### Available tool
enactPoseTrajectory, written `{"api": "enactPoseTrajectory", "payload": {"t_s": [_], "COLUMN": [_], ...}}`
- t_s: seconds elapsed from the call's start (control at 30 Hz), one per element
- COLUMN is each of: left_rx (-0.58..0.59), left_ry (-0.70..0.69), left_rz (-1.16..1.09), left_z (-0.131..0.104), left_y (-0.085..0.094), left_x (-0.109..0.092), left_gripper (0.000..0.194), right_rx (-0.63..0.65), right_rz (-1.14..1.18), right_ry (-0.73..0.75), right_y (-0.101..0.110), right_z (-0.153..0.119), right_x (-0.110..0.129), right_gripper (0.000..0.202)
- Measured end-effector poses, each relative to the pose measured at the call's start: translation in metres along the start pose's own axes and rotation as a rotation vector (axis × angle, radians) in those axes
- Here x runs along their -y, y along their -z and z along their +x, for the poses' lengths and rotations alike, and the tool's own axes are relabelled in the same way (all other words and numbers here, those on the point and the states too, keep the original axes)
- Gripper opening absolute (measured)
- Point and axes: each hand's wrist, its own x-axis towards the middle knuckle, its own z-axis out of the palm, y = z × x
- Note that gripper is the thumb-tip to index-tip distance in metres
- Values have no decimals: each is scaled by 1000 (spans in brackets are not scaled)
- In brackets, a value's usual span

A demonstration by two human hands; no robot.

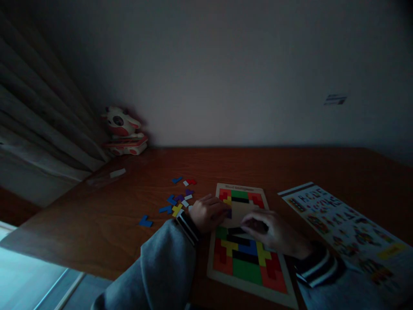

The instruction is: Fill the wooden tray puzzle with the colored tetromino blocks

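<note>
A wooden puzzle board (248, 287) lies on the table with red, green, black, yellow, blue and orange pieces in its upper and lower parts; its middle shows bare wood. My left hand (209, 213) rests over the board's left edge, fingers closed on a dark purple piece (229, 213). Over the middle right of the board is my right hand (266, 228), its thumb and fingertips pressed together near a black piece (236, 230); whatever they pinch is too small to make out.
Loose blue, yellow, purple, white and red pieces (172, 199) lie left of the board. A printed sheet (348, 228) is at the right. A cow toy (124, 131) stands at the back left, near a white strip (118, 173).
</note>
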Motion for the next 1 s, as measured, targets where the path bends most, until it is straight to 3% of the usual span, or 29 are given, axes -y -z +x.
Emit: {"api": "enactPoseTrajectory", "payload": {"t_s": [0.2,0.37,0.47,0.6,0.73,0.83,1.0], "left_rx": [-27,-126,-164,-181,-46,-2,23], "left_ry": [1,20,73,142,203,322,488], "left_rz": [33,139,205,374,441,519,651], "left_z": [0,-10,-34,-86,-134,-156,-174], "left_y": [0,18,40,76,107,116,111], "left_x": [1,11,20,31,40,43,37], "left_gripper": [20,16,15,16,21,31,47], "right_rx": [-3,-1,-5,-49,-193,-277,-326], "right_rz": [-62,-61,-28,14,8,-8,-36], "right_ry": [64,60,58,23,2,-9,-43], "right_y": [-2,-3,-4,-5,-2,0,5], "right_z": [2,2,1,2,4,4,2], "right_x": [1,2,1,-1,-1,-4,-12], "right_gripper": [17,17,17,19,19,21,25]}}
